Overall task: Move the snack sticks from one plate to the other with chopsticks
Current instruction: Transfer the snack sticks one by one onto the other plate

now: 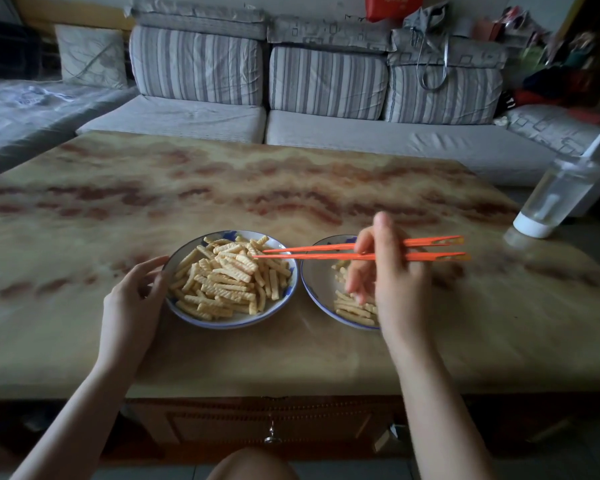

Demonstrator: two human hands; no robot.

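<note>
While chopsticks (309, 256) overhang sticks (222, 278), left hand (132, 299) holds plate (222, 323).

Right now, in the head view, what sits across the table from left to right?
From the left: left hand → full plate → sparser plate → bottle. The right hand and chopsticks overlap the plates, so they are left out.

Head-worn camera looks down, close, across table (222, 188).
</note>
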